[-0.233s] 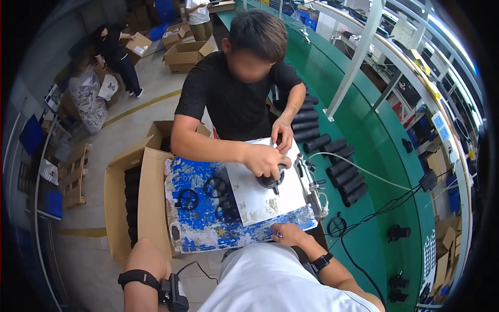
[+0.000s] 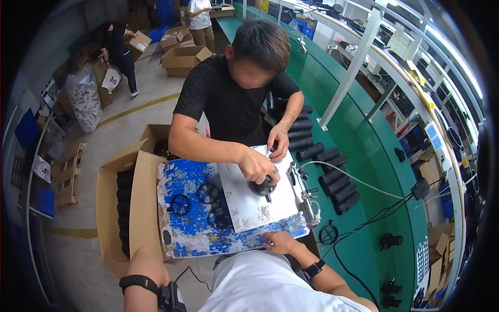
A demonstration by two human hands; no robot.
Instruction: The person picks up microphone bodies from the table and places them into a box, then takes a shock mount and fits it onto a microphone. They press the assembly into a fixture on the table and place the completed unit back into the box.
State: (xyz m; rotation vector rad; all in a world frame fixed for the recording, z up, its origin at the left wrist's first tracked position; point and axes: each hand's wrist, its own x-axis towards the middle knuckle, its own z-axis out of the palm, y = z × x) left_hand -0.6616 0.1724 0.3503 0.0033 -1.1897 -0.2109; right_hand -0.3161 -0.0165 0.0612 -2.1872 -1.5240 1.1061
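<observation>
My right hand point(image 2: 279, 242) rests at the near edge of a worn blue-and-white board point(image 2: 182, 236), fingers curled; whatever they hold, if anything, is too small to make out. At the lower left, my left hand point(image 2: 147, 260) shows only its rounded back beyond a strapped-on device, its fingers hidden, near the cardboard box point(image 2: 143, 208). Across the board, a co-worker's hand point(image 2: 257, 169) grips a round black part point(image 2: 262, 188) on a white sheet point(image 2: 239, 210). The co-worker's other hand point(image 2: 279, 140) touches the sheet's far end. Black rings point(image 2: 180, 204) lie on the board's left side.
A metal clamp fixture point(image 2: 306, 195) stands along the sheet's right edge. Black cylinders point(image 2: 332, 177) lie in rows on the green bench point(image 2: 371, 229), with cables point(image 2: 358, 229) beside them. More dark cylinders fill the box at left. Other people stand farther back.
The whole view has shifted slightly, so the board sits farther left and lower. The co-worker's grip on the round black part continues. My right hand stays at the board's edge.
</observation>
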